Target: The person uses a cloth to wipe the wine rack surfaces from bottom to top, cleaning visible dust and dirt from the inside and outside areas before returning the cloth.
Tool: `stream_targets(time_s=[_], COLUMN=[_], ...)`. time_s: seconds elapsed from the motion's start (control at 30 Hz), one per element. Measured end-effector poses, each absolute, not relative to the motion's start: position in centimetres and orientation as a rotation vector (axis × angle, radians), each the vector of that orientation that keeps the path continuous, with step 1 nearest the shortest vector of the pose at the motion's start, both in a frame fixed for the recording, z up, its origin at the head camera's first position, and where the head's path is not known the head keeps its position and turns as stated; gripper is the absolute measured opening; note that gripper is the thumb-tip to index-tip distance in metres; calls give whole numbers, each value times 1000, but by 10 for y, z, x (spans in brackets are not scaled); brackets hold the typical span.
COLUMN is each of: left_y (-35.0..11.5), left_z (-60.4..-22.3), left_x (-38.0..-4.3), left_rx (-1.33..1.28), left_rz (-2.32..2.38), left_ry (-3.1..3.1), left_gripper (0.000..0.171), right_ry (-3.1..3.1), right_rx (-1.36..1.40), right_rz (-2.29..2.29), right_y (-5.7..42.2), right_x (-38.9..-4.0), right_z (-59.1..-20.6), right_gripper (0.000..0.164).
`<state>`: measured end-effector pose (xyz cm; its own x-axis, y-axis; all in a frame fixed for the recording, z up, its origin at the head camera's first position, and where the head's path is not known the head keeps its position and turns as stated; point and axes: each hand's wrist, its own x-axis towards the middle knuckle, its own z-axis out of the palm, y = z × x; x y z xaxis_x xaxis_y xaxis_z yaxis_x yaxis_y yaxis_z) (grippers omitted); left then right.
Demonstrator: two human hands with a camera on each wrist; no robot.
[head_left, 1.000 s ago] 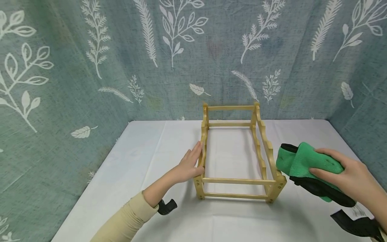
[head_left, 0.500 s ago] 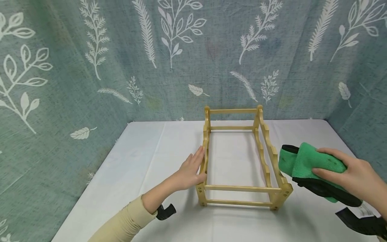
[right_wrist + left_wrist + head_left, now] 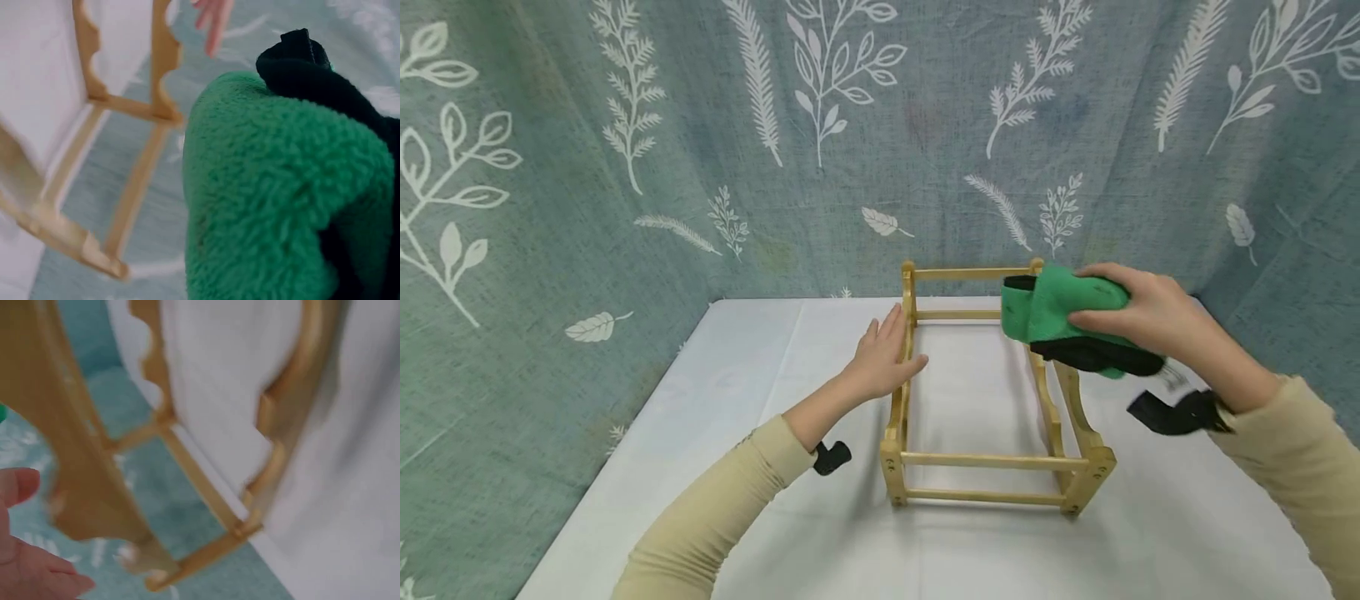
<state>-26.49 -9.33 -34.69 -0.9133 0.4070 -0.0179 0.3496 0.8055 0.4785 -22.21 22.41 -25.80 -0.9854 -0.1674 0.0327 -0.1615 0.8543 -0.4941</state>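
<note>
A golden wooden rack [image 3: 992, 460] with scalloped side rails stands on the white-covered table. My left hand [image 3: 880, 358] is at its left side rail, fingers straight and thumb spread; in the left wrist view that hand [image 3: 28, 569] shows at the lower left beside the rack's rail [image 3: 94, 481]. My right hand [image 3: 1153, 312] grips a folded, fluffy green cloth [image 3: 1063, 304] with black edging, thumb on the near side. In the head view the cloth overlaps the rack's far right side. The right wrist view is largely filled by the cloth [image 3: 262, 187], with the rack [image 3: 140, 181] behind it.
A blue-green curtain [image 3: 820, 217] with white leaf prints hangs behind and at both sides of the table [image 3: 760, 367]. Black straps [image 3: 1172, 412] hang from the wrists by the beige sleeves [image 3: 1285, 467].
My right hand has carried the green cloth left and farther away, from beside the rack to over its far right side. My left hand has slid farther along the left rail.
</note>
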Motion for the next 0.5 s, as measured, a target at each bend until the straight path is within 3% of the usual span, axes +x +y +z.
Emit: stream_targets(time_s=[0.23, 0.5], left_y=[-86, -78], left_z=[-362, -370], left_x=[-298, -306], left_rx=[485, 462], left_rz=[613, 574], left_ry=[2942, 2933], left_gripper=[78, 78], right_ry=[2911, 2853], right_rx=[-389, -430], right_rz=[-695, -558], right_y=[159, 124], right_x=[-306, -360], right_z=[-271, -314], right_gripper=[63, 60])
